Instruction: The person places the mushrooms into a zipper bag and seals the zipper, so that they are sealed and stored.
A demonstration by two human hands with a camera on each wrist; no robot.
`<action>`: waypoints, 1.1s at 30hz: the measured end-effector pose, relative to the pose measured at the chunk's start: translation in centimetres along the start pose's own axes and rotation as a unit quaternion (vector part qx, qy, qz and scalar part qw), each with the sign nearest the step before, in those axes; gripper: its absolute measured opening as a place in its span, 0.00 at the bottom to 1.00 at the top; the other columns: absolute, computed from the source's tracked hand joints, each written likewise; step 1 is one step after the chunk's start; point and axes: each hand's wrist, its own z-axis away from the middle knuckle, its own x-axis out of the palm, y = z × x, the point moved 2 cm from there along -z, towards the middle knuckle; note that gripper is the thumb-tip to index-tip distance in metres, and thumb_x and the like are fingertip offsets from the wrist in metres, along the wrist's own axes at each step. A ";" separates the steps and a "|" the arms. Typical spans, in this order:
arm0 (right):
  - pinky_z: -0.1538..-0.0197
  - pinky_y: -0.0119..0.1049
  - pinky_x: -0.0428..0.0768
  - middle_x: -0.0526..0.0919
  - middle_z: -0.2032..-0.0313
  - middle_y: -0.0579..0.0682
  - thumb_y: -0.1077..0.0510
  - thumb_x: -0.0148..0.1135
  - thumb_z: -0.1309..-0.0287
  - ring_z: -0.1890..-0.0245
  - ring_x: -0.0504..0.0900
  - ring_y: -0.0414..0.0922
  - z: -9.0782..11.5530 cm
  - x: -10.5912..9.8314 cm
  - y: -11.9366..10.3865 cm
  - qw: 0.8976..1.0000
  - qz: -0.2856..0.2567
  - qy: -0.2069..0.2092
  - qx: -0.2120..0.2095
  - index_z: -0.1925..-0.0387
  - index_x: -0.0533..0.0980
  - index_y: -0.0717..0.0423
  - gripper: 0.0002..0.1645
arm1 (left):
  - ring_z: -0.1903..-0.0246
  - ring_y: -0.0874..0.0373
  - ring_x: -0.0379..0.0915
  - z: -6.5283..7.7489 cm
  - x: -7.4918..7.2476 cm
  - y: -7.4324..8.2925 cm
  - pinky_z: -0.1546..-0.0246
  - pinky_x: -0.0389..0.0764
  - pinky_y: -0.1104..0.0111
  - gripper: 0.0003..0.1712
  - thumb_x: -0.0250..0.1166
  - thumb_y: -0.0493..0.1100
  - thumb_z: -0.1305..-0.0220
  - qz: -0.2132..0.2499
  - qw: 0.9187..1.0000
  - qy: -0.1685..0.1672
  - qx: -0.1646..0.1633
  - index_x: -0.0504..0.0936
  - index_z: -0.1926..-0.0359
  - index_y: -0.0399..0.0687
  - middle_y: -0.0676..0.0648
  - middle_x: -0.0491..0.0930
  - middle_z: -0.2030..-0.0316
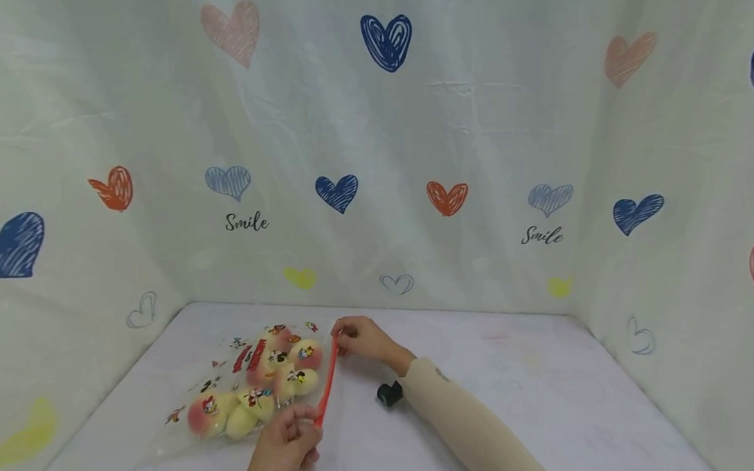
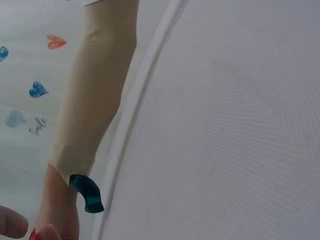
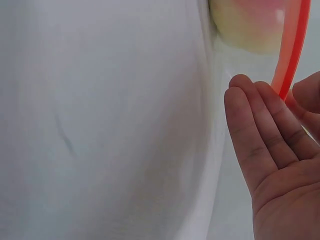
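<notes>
A clear plastic bag (image 1: 189, 381) printed with small cartoon figures lies on the left part of the table. Inside are several yellow and pink peaches (image 1: 240, 422). A red zip strip (image 1: 328, 383) runs along the bag's right edge. My left hand (image 1: 283, 443) pinches the near end of this strip between thumb and fingers. At its far end, my right hand (image 1: 365, 338) pinches the strip too. In the right wrist view, the right hand (image 3: 280, 150) has its other fingers stretched out beside the red strip (image 3: 292, 47). Only fingertips (image 2: 12, 222) of the left hand show in the left wrist view.
A white table (image 1: 482, 384) spreads beneath the bag. White curtains (image 1: 373, 138) printed with hearts surround its back and sides. The right forearm in a beige sleeve (image 1: 467, 416) crosses the table, with a dark curved piece (image 1: 390, 394) at the wrist.
</notes>
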 end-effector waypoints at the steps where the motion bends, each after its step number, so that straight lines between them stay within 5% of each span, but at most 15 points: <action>1: 0.67 0.36 0.81 0.81 0.73 0.49 0.65 0.54 0.38 0.72 0.83 0.46 0.2 0.1 -0.1 1.000 -0.006 0.000 0.003 0.57 0.77 0.66 0.10 | 0.79 0.56 0.71 0.0 0.0 -0.1 0.74 0.73 0.64 0.15 0.60 0.33 0.38 -0.002 1.000 -0.010 -0.001 0.73 0.51 0.34 0.47 0.77 0.77; 6: 0.66 0.40 0.82 0.81 0.71 0.56 0.65 0.55 0.38 0.70 0.83 0.55 1.2 0.5 -1.1 1.000 -0.008 -0.006 0.003 0.56 0.77 0.66 0.10 | 0.81 0.57 0.68 0.4 -0.1 -0.1 0.78 0.70 0.66 0.15 0.61 0.37 0.37 -0.023 0.999 -0.040 -0.007 0.71 0.50 0.37 0.49 0.75 0.81; 11: 0.68 0.36 0.81 0.81 0.72 0.50 0.63 0.57 0.40 0.70 0.82 0.51 1.8 0.9 -0.6 1.000 -0.013 -0.015 -0.002 0.57 0.78 0.60 0.10 | 0.83 0.59 0.68 1.1 0.0 0.1 0.80 0.68 0.68 0.17 0.62 0.42 0.37 -0.024 0.998 -0.061 -0.014 0.72 0.50 0.40 0.51 0.72 0.84; 18: 0.68 0.35 0.81 0.81 0.72 0.46 0.60 0.58 0.41 0.72 0.83 0.47 2.6 1.3 -0.6 0.999 -0.045 -0.029 -0.003 0.56 0.77 0.60 0.12 | 0.86 0.60 0.66 1.3 -0.7 1.2 0.82 0.67 0.69 0.13 0.60 0.44 0.36 -0.057 0.994 -0.082 0.038 0.76 0.58 0.39 0.51 0.71 0.86; 22: 0.67 0.38 0.81 0.81 0.72 0.47 0.62 0.59 0.41 0.71 0.84 0.52 3.1 1.4 -0.9 0.998 -0.060 -0.031 -0.008 0.54 0.76 0.63 0.13 | 0.82 0.56 0.69 1.3 -0.9 2.5 0.80 0.70 0.68 0.12 0.60 0.43 0.35 -0.068 0.993 -0.057 0.083 0.76 0.57 0.37 0.49 0.73 0.82; 25: 0.66 0.40 0.82 0.81 0.71 0.48 0.63 0.60 0.42 0.71 0.83 0.53 3.5 1.6 -1.1 0.997 -0.067 -0.034 -0.010 0.53 0.75 0.64 0.15 | 0.78 0.57 0.71 1.1 -1.3 3.5 0.76 0.72 0.69 0.08 0.63 0.41 0.36 -0.091 0.988 -0.002 0.123 0.77 0.59 0.42 0.49 0.74 0.77; 28: 0.66 0.39 0.82 0.80 0.69 0.48 0.63 0.61 0.42 0.72 0.83 0.49 3.8 1.8 -1.3 0.997 -0.065 -0.038 -0.010 0.52 0.74 0.66 0.17 | 0.77 0.61 0.70 0.6 -2.2 4.1 0.75 0.73 0.72 0.03 0.65 0.38 0.39 -0.134 0.967 0.051 0.210 0.79 0.64 0.49 0.53 0.74 0.76; 33: 0.65 0.36 0.82 0.79 0.66 0.47 0.61 0.62 0.43 0.73 0.82 0.39 4.2 1.9 -1.6 0.997 -0.062 -0.045 -0.009 0.50 0.73 0.67 0.20 | 0.76 0.67 0.68 -0.5 -4.1 4.5 0.76 0.72 0.74 0.11 0.67 0.31 0.43 -0.211 0.886 0.095 0.401 0.79 0.68 0.54 0.62 0.73 0.76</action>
